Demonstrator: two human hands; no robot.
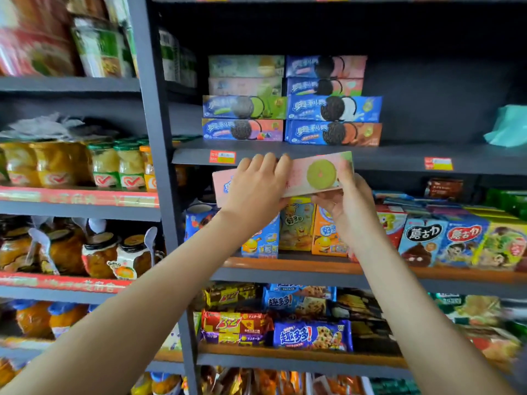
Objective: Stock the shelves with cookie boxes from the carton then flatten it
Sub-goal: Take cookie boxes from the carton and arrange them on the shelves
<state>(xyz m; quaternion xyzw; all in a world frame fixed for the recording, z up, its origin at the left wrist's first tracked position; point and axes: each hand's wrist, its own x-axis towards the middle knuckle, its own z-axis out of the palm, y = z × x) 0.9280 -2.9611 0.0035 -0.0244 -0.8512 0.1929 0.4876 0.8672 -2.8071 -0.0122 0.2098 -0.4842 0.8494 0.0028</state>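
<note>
A pink cookie box (313,173) with a green cookie printed on it is held level in front of the dark shelf edge (385,159). My left hand (256,186) grips it over the top, covering its middle. My right hand (346,206) holds its right end from below, thumb on the front. On the shelf just above stand two stacks of cookie boxes (291,101), several high, blue and pastel. The carton is out of view.
To the right of the stacks the shelf holds only a teal bag (507,126) at the far right. A dark upright post (151,109) divides off jar shelves on the left. Snack boxes (422,240) and packets (310,334) fill the lower shelves.
</note>
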